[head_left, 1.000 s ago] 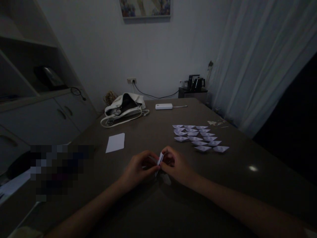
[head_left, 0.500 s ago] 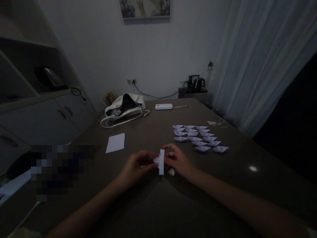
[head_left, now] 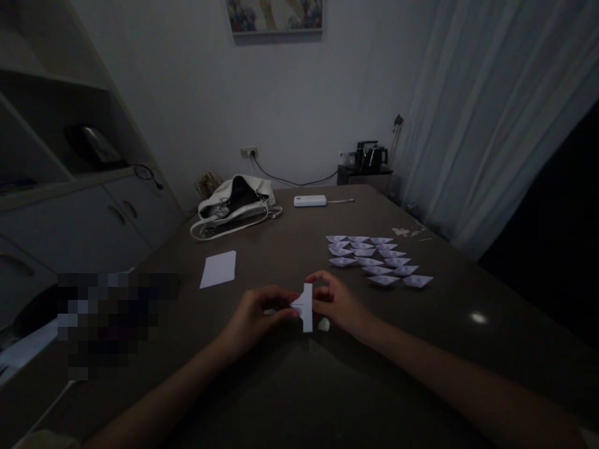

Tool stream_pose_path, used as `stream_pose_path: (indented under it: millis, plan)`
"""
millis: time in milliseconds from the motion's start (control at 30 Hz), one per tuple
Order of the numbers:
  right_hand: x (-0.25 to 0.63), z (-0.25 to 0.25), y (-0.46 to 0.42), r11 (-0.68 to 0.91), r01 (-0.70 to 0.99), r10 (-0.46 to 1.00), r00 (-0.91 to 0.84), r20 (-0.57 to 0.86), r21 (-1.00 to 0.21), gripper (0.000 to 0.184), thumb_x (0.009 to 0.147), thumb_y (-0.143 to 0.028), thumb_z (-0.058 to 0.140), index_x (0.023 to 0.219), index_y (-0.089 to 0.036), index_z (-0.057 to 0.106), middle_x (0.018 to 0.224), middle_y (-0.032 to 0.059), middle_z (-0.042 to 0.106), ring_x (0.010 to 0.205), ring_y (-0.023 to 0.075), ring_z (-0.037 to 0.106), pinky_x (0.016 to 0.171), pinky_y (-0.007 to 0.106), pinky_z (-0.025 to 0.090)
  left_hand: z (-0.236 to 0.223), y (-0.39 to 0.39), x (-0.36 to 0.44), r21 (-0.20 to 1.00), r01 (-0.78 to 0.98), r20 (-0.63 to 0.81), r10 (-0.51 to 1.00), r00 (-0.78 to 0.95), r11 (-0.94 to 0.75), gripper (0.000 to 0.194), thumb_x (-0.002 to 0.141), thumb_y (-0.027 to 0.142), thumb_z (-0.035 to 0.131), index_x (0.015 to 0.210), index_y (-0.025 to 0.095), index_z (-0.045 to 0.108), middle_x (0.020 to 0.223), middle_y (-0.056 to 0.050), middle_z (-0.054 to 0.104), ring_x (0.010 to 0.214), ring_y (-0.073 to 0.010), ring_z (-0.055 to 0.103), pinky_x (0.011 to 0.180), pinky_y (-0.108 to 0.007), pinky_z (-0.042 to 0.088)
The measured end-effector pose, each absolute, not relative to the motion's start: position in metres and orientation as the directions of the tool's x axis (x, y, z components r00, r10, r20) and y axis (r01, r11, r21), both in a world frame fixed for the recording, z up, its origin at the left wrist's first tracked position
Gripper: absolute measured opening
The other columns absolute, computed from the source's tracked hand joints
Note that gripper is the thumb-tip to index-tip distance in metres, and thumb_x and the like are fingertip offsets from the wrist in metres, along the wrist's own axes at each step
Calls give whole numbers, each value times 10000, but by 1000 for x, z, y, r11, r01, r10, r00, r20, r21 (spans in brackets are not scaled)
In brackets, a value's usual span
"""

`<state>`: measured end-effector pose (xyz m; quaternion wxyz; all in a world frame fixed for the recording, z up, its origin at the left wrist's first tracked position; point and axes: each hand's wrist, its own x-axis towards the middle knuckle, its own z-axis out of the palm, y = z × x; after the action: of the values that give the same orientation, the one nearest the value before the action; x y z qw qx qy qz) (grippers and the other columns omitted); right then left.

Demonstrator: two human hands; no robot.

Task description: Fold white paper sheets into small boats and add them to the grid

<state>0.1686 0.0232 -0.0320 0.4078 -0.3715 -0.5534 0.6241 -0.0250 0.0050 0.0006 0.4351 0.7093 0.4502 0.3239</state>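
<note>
Between my two hands is a small piece of folded white paper (head_left: pixel 307 308), with a straight strip along its right side and a pointed part toward the left. My left hand (head_left: pixel 262 312) pinches the pointed part between thumb and fingers. On the other side, my right hand (head_left: pixel 337 305) grips the strip's edge, its index finger at the top. A small pale scrap (head_left: pixel 324 324) lies on the table just below my right hand. Several folded paper boats (head_left: pixel 382 270) stand in rows beyond my right hand. To the left lies a stack of white paper (head_left: pixel 219 269).
A white handbag (head_left: pixel 238 206) sits at the back left of the dark table (head_left: pixel 299 399). Near the back middle lies a white power bank (head_left: pixel 309 201) with a short cable. Torn paper bits (head_left: pixel 408 232) are scattered by the right edge. A blurred-out patch (head_left: pixel 112 324) covers the left side.
The folded paper has tilted and shifted slightly right, so more of its flat face shows. Both hands keep hold of it in nearly the same place.
</note>
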Motion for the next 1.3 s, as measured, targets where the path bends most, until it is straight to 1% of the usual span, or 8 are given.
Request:
stream_pose_path:
  millis: [300,533,600,700,800,933,1067,1300]
  plan:
    - [168,-29,18,59,42,895,-446,34,-997,441,671,-66,640,1039,-211,446,706,-39,608,583,111,579,503,216,441,-3,5,-25,885,371,97,891,443,-281,189,736,288,711,887,175,730,880,-60,715,829,-213,658,750,-309,510]
    - [167,-34,20,65,40,907,-420,42,-997,367,716,-155,643,1014,-225,441,712,-33,588,562,112,569,487,223,441,0,6,-22,967,230,11,922,388,-109,171,705,289,717,810,155,722,791,-48,723,737,-196,657,682,-284,510]
    - [167,-32,21,105,19,937,-337,93,-994,351,716,-235,679,981,-221,450,789,-9,597,582,112,568,496,231,448,-2,8,-22,985,169,-41,938,345,-20,195,692,312,732,788,144,703,735,-40,715,671,-174,647,631,-258,497]
    - [169,-24,21,267,73,950,-190,249,-961,241,759,-344,665,883,-201,514,878,27,602,691,129,583,569,249,468,-6,12,-24,992,111,-95,962,257,68,251,681,354,745,767,130,669,654,-22,683,581,-140,614,559,-226,462]
    - [172,-16,19,335,112,924,-234,302,-936,171,815,-351,612,857,-185,608,810,29,629,735,144,592,637,268,472,-8,14,-26,992,94,-106,972,211,88,271,686,368,747,773,127,659,629,-8,658,560,-117,586,552,-210,440]
    - [171,-13,14,329,93,895,-348,279,-940,241,776,-334,667,962,-181,672,855,44,674,720,144,600,649,279,479,-6,15,-25,991,104,-106,965,242,83,266,711,370,728,807,129,665,661,-7,663,592,-107,586,580,-206,435]
    - [168,-17,13,316,89,898,-351,267,-945,214,778,-319,666,932,-174,698,818,48,694,701,144,615,648,277,480,-3,14,-22,987,133,-124,937,326,85,264,683,349,735,789,122,652,645,-1,653,574,-102,578,581,-212,436]
    - [168,-21,17,250,19,908,-353,227,-968,154,763,-301,675,799,-153,692,620,0,627,495,86,534,468,201,408,-12,14,-21,971,240,-108,898,427,3,274,720,376,690,780,122,607,662,-13,645,600,-125,593,601,-239,452]
